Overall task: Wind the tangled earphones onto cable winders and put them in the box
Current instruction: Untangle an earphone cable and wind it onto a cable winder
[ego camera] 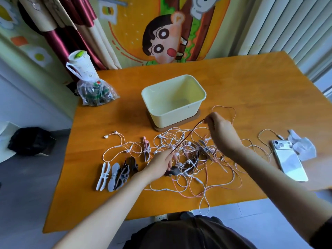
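Note:
A tangle of white and pink earphone cables (181,150) is spread over the middle of the orange table (251,83). A dark red cable (188,135) is stretched taut above the tangle. My right hand (221,133) pinches its upper end, raised near the box. My left hand (161,163) pinches its lower end just over the tangle. Several white, grey and dark cable winders (115,174) lie in a row at the front left. The cream box (173,100) stands open and empty on a brown base behind the cables.
A white phone (287,159) and crumpled white tissue (301,146) lie at the right. A clear plastic bag (95,92) sits at the back left corner, below a white cup (80,63). One white cable hangs over the table's front edge.

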A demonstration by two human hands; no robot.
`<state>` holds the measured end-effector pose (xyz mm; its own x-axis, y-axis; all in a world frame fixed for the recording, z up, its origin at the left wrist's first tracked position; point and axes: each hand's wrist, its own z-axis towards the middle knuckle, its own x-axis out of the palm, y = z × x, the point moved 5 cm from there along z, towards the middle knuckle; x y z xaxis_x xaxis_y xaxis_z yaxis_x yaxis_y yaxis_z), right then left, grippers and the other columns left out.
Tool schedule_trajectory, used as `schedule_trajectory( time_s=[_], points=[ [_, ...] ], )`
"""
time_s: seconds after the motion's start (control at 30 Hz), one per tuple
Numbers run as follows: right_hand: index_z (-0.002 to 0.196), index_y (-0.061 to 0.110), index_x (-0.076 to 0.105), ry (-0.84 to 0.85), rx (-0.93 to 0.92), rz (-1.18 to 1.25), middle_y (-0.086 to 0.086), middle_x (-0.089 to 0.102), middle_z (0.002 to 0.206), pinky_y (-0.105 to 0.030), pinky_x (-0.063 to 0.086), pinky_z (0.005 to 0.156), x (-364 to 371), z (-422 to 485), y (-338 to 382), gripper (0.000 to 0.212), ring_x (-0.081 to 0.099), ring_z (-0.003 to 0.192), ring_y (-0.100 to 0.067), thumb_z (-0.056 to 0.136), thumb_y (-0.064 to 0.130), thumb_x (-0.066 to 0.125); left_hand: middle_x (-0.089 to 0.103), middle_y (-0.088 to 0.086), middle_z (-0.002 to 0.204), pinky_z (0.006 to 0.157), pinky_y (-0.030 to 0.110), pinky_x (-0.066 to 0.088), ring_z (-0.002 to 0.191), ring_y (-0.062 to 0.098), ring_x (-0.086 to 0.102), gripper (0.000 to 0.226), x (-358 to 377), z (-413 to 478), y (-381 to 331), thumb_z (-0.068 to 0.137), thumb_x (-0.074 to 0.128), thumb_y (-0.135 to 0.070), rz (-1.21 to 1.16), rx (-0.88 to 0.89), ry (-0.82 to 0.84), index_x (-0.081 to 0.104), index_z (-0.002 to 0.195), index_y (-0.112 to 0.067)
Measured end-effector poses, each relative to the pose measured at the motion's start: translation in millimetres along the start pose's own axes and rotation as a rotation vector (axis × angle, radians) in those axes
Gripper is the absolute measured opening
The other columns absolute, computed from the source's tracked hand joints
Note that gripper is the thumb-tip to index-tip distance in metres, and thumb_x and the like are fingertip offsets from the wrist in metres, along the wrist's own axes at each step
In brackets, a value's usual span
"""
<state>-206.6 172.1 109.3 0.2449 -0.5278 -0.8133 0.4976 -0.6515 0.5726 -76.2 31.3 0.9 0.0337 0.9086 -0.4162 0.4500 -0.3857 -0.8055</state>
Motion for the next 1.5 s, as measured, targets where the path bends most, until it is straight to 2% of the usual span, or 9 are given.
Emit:
schedule_trajectory(
  time_s=[0.27,0.4,0.5,0.6,0.77,0.9,1.03,1.27,1.5],
  points=[
    [0.101,0.004,0.055,-0.218,0.126,-0.088,-0.018,0.064,0.093,-0.034,0.037,0.062,-52,23,-48,0.026,0.054,0.076,-0.034,0.099,0.026,0.042,0.044,-0.001,0.059,0.058,0.022,0.044,0.049,0.006,0.044,0.03,-16,18,-22,0.103,0.036,-0.023,0.005,0.008,-0.087,0.057,0.087,-0.009],
    [0.107,0.006,0.058,0.08,0.147,-0.23,-0.014,0.067,0.095,-0.027,0.037,0.059,-31,12,-60,0.025,0.053,0.069,-0.024,0.098,0.026,0.046,0.033,-0.005,0.055,0.046,0.023,0.03,0.043,0.006,0.029,0.028,-22,21,-60,0.102,0.038,-0.023,0.022,0.16,-0.141,0.062,0.09,-0.015],
    [0.128,0.01,0.044,0.31,0.109,-0.11,-0.012,0.063,0.114,-0.025,0.047,0.071,-9,-2,-50,0.038,0.06,0.087,-0.02,0.094,0.024,0.053,0.033,-0.01,0.049,0.042,0.018,0.02,0.04,0.005,0.028,0.027,-24,20,-90,0.101,0.041,-0.023,0.047,0.279,-0.189,0.065,0.095,-0.015],
    [0.145,0.023,0.02,0.346,-0.071,-0.058,-0.007,0.046,0.13,-0.032,0.051,0.087,1,-13,-26,0.069,0.059,0.104,-0.021,0.089,0.026,0.061,0.057,-0.006,0.06,0.055,0.032,0.039,0.056,0.016,0.051,0.024,-18,20,-115,0.1,0.044,-0.032,0.153,0.35,-0.15,0.066,0.094,-0.025],
    [0.106,0.018,0.061,0.231,-0.218,0.002,0.002,0.062,0.098,-0.026,0.045,0.068,-6,-16,-4,0.017,0.06,0.083,-0.017,0.094,0.028,0.053,0.066,-0.001,0.084,0.073,0.037,0.046,0.079,0.015,0.059,0.019,-7,21,-126,0.097,0.051,-0.028,0.189,0.357,-0.056,0.065,0.1,-0.016],
    [0.077,0.022,0.059,0.123,-0.106,-0.023,0.006,0.06,0.071,-0.019,0.036,0.051,-31,-8,-28,0.025,0.052,0.058,-0.007,0.097,0.029,0.046,0.065,0.008,0.091,0.072,0.03,0.045,0.079,0.018,0.058,0.014,-9,19,-108,0.097,0.05,-0.026,0.098,0.258,-0.051,0.058,0.102,-0.016],
    [0.079,0.017,0.06,-0.1,0.084,0.055,-0.003,0.06,0.071,-0.025,0.038,0.051,-69,4,-61,0.029,0.05,0.054,-0.013,0.099,0.028,0.042,0.038,-0.004,0.055,0.047,0.023,0.023,0.043,0.005,0.029,0.029,-11,16,-70,0.102,0.039,-0.017,0.151,0.128,-0.053,0.063,0.086,-0.013],
    [0.081,0.01,0.063,-0.293,0.272,0.106,-0.008,0.058,0.071,-0.027,0.035,0.052,-105,14,-96,0.033,0.046,0.056,-0.019,0.099,0.026,0.04,0.042,0.002,0.061,0.062,0.028,0.036,0.059,0.018,0.041,0.036,-17,24,-21,0.103,0.032,-0.019,0.231,-0.077,-0.063,0.059,0.08,-0.015],
    [0.092,0.011,0.067,0.044,0.166,-0.063,0.001,0.055,0.064,-0.019,0.029,0.043,-73,6,-75,0.03,0.043,0.048,-0.009,0.098,0.029,0.044,0.04,-0.001,0.062,0.05,0.02,0.039,0.054,0.011,0.04,0.028,-19,29,-76,0.103,0.035,-0.018,0.095,0.072,-0.121,0.061,0.092,-0.014]
  ],
)
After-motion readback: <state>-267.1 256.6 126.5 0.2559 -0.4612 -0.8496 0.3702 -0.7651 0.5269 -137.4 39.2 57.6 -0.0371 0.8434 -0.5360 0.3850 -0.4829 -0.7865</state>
